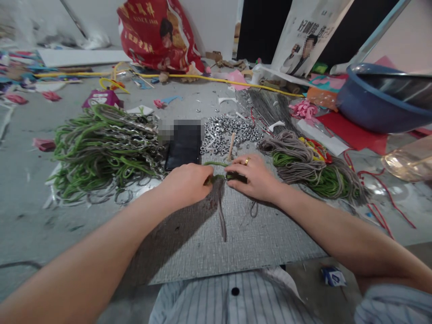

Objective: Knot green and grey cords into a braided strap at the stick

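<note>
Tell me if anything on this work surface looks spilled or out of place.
The heap of small silver metal nuts beyond the left hand and right hand, which pinch a thin green cord, lies spread loose, with strays toward the back. Small pink scraps lie scattered on the left. Nothing looks broken.

Mat (202, 243): grey, matt, finely woven texture. Cord (213, 164): green, matt, fibrous sheath. Bundles (101, 148): the same matt cord in green and grey, with bright metal rings. Nuts (226, 130): bare shiny metal. Phone (184, 146): smooth, glossy black face. Stick (231, 146): pale raw wood. Ring (247, 160): polished gold-coloured metal. Basin (364, 112): smooth blue plastic. Shirt (216, 297): striped cloth.
</note>
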The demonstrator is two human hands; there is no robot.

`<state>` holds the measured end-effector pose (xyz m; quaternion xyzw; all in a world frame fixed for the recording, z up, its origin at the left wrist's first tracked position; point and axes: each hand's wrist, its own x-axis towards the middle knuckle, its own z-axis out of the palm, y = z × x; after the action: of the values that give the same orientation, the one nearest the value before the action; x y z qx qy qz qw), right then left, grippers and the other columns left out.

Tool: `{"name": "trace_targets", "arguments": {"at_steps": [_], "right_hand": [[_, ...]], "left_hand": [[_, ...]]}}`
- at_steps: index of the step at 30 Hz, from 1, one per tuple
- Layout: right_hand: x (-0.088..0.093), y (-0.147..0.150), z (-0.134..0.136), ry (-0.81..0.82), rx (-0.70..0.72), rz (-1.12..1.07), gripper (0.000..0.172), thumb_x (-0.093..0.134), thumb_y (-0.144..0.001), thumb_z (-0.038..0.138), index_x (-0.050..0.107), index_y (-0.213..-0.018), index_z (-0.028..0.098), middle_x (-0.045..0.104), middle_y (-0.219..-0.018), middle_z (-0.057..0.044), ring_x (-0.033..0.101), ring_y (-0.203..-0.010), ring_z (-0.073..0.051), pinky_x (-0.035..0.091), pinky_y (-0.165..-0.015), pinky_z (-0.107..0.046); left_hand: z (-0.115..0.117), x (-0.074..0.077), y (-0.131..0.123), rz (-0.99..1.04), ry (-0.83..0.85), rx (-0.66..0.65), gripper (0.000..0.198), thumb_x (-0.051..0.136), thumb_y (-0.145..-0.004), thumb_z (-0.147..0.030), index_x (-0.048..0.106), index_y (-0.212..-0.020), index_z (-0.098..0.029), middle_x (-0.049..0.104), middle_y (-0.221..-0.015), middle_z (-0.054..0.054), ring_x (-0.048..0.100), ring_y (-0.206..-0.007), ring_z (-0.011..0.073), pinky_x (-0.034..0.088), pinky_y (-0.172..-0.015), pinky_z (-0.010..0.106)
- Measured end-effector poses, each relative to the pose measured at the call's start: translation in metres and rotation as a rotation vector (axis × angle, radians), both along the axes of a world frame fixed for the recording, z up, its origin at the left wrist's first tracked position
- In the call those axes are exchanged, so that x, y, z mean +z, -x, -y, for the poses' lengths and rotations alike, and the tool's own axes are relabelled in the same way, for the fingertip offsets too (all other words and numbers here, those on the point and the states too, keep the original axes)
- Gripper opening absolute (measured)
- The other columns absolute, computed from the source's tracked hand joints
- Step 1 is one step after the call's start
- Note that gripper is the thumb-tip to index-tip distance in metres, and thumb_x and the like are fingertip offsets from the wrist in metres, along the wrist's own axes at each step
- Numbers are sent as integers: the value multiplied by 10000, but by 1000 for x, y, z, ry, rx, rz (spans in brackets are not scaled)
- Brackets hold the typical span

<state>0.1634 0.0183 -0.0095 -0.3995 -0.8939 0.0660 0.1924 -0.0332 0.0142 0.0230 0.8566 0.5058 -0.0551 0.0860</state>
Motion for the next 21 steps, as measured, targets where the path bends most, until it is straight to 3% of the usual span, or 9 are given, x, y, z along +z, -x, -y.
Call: {"name": "trace_targets", "arguments": {"at_steps": [6,17,21], "right_hand": [[2,6,0,20,28,65,175,515,-827,291,636,-924,210,633,-895,-48,507,-888,-204,299,-799,-353],[1,-6,0,39,72,-21,120,509,-806,244,596,-865,186,651,-861,-40,542,-869,-200,309,-815,-352],[1,-6,1,29,76,-38,104,516,-786,225,593,-839,180,649,-827,-42,545,-840,-202,318,-797,-352]], "left_hand": [[-1,-1,1,2,12,-10,186,386,-709,-231,566,-745,-202,637,-687,59,614,-665,245,416,-537,304],[-2,3,4,-113,43,22,186,402,-692,-252,569,-752,-196,639,-701,86,614,-649,271,405,-497,312],[1,7,4,-83,42,24,249,392,-742,-315,575,-861,-194,648,-734,81,616,-649,264,412,-500,307]]}}
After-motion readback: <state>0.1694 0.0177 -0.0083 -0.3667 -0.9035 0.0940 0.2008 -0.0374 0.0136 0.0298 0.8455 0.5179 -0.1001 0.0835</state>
